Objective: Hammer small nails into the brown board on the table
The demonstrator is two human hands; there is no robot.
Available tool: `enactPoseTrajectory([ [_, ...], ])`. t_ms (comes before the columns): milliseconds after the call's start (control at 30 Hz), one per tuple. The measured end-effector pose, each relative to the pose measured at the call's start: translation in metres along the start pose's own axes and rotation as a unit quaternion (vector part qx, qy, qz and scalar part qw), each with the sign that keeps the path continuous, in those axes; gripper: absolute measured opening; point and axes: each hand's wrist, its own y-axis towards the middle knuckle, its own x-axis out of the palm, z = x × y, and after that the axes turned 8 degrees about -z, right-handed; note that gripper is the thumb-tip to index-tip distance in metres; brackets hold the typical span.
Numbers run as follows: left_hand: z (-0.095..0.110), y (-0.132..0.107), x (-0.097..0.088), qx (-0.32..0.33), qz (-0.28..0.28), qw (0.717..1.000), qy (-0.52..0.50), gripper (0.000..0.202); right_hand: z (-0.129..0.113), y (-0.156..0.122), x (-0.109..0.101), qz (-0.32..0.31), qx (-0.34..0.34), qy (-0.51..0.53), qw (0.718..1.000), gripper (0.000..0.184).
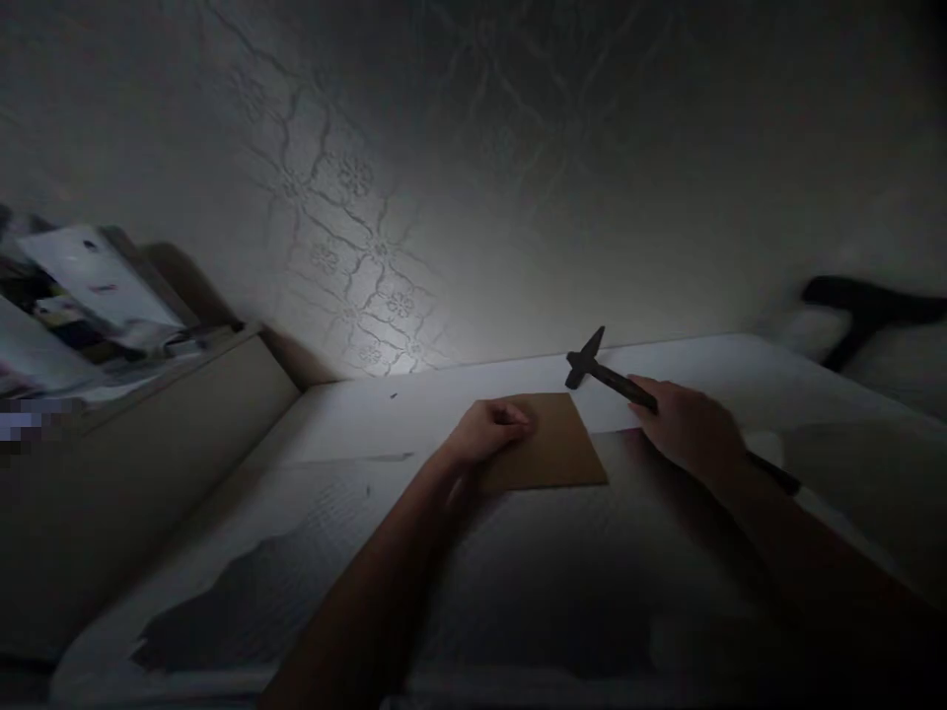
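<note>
My right hand [692, 424] is wrapped around the dark handle of a hammer [589, 361]. The hammer's head is up near the wall, to the right of a flat brown board [566, 444], and its handle end sticks out behind my wrist. Over the left part of the board is my left hand [489, 430], its fingers curled and pressed together. Whatever those fingers hold, if anything, is too small and dark to make out. The board looks like cardboard or thin wood and lies on the white table [326, 419].
A patterned wall [414, 197] rises behind the table. At the left stands a cabinet [184, 444] with books and boxes [100, 271] on top. Small dark bits [394, 395] lie on the table at left. A black T-shaped object [865, 306] is at the far right.
</note>
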Motion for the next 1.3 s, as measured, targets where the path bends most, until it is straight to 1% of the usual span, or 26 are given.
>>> enactPoseTrajectory([
  [233,-0.0028,0.0013,-0.0003,0.007,-0.005,1.0,-0.007,0.005,0.0018,0.001,0.0008,0.003,0.001,0.004,1.0,0.041],
  [400,0.0008,0.0002,0.0,-0.001,-0.013,1.0,-0.016,0.003,0.0038,0.002,0.0023,0.001,-0.003,-0.006,1.0,0.043],
  [533,0.0047,0.0,-0.0007,-0.011,-0.026,0.999,-0.03,0.006,0.0035,0.0015,0.0023,0.008,0.001,-0.003,1.0,0.042],
  [733,0.0032,0.0031,-0.0016,-0.017,-0.034,0.998,-0.043,0.008,0.0023,-0.0005,0.0003,0.0,0.005,-0.005,1.0,0.044],
  [933,0.0002,0.0041,-0.0001,-0.021,-0.02,0.998,-0.055,0.01,0.0031,0.0002,-0.0008,-0.009,0.003,-0.003,1.0,0.042],
  [1300,0.0025,0.002,0.0004,-0.016,-0.028,0.997,-0.073,0.011,0.0047,0.0007,0.0021,-0.004,0.001,-0.004,1.0,0.043],
])
